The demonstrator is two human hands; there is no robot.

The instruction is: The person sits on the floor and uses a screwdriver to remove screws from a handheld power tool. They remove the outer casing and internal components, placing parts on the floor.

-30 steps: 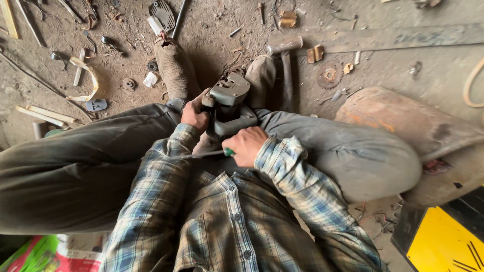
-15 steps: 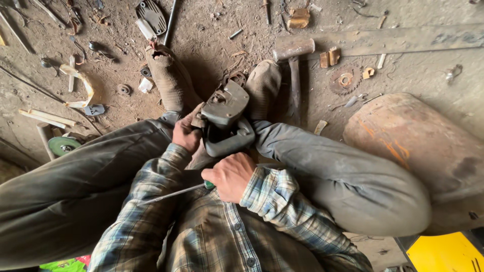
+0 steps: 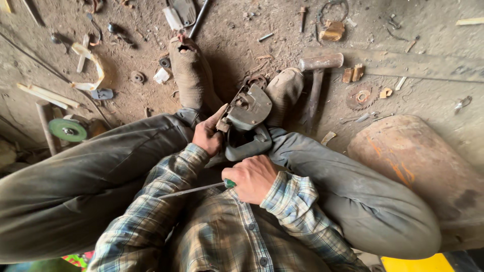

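The person is sitting on the dirt floor (image 3: 237,35) with a grey power tool (image 3: 248,108) lying between the shins, just short of the two shoes. The left hand (image 3: 207,137) is pressing against the near-left side of the tool, its grip closed on the housing edge and the thumb pointing up along it. The right hand (image 3: 252,177), just on the near side of the tool, is closing its grip around the green handle of a screwdriver (image 3: 194,190). The shaft is running away from the tool towards the left sleeve, so the tip is not engaging anything.

As a judgement, the step in hand is bracing the tool and readying the screwdriver, not driving it. Bringing the tip to the housing calls for turning the shaft round and holding the tool firm with the left hand.

A hammer (image 3: 317,75) is lying beyond and to the right of the tool, a green disc (image 3: 68,130) well off to its left, and a rusty drum (image 3: 418,166) to its right.

The tool's underside and any fasteners are hiding behind the hands and the guard. The screwdriver's handle is mostly lost inside the fist, and its tip is hard to make out against the shirt.
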